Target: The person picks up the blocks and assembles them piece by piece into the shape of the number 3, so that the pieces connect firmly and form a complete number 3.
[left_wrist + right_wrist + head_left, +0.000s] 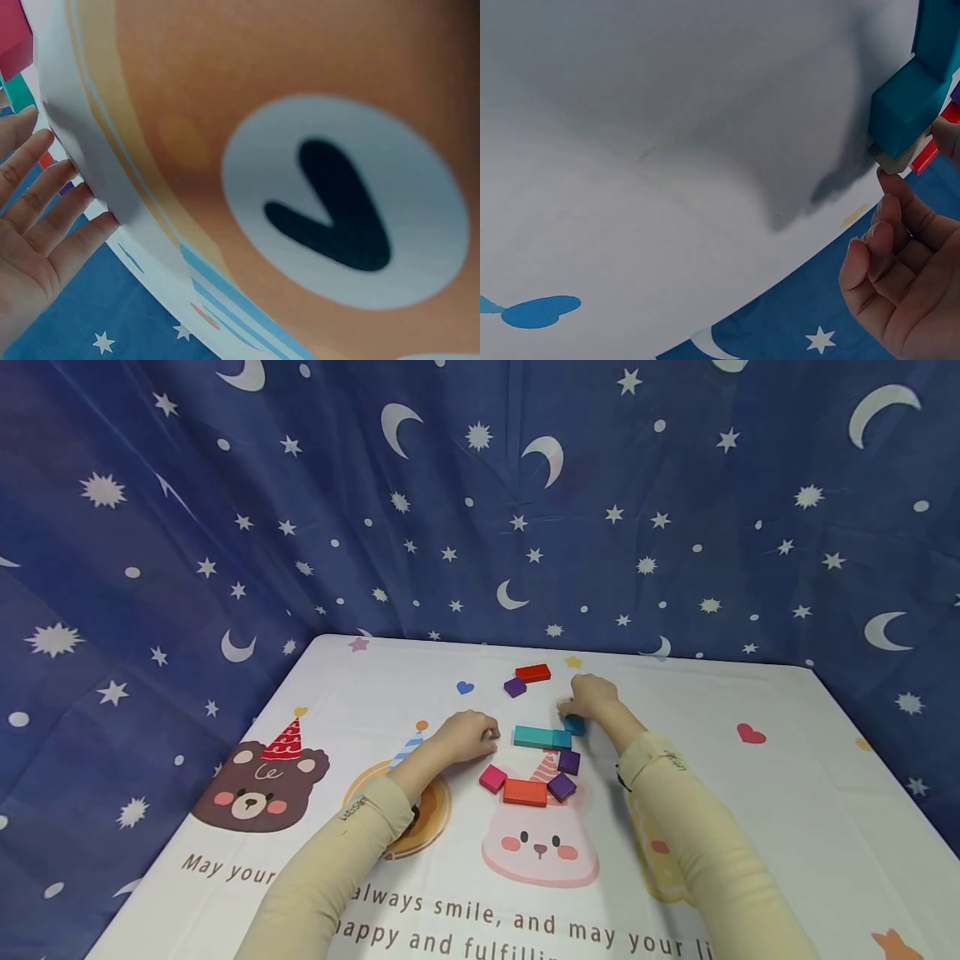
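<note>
My right hand [594, 697] is at the far end of a curved row of blocks, next to a blue block [574, 725]. In the right wrist view its thumb and index finger pinch a small beige block [897, 160] against the teal-blue cube [904, 109]; the other fingers are bent. The head view hides that beige block behind the hand. My left hand [467, 737] hovers or rests over the cloth left of a long teal block [533, 737], holding nothing, its fingers [64, 199] loosely extended. A pink cube [492, 778] lies nearby.
The row continues with purple blocks [568, 762] and a red-orange block [525, 792]. Farther back lie a red block [533, 673] and a purple cube [514, 687]. A white printed cloth [787, 810] covers the table; a blue starry curtain [450, 485] hangs behind.
</note>
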The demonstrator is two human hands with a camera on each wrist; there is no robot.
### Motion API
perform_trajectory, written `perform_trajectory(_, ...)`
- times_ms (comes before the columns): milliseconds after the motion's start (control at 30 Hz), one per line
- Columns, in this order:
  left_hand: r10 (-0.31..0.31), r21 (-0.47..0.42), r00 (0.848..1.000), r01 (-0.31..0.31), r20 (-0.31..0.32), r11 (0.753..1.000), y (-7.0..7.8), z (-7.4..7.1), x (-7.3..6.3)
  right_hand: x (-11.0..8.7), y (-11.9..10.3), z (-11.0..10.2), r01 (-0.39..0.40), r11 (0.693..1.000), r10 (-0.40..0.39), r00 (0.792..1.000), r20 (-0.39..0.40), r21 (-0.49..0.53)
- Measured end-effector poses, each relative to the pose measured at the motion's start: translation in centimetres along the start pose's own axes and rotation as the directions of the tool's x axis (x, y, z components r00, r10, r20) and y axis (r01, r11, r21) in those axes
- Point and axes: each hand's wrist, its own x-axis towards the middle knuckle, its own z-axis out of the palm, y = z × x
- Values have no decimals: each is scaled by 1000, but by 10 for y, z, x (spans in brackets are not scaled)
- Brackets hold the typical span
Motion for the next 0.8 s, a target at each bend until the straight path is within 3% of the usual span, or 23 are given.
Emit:
perform_trajectory(533, 19, 12, 1000, -18, -21, 1000, 0, -1, -1, -6, 2, -2, -18, 1000, 18, 1000, -21, -23)
perform_trajectory(800, 31, -8, 999, -31, -6, 999, -5, -3, -2, -10, 15, -3, 0, 1000, 1, 996, -89, 6)
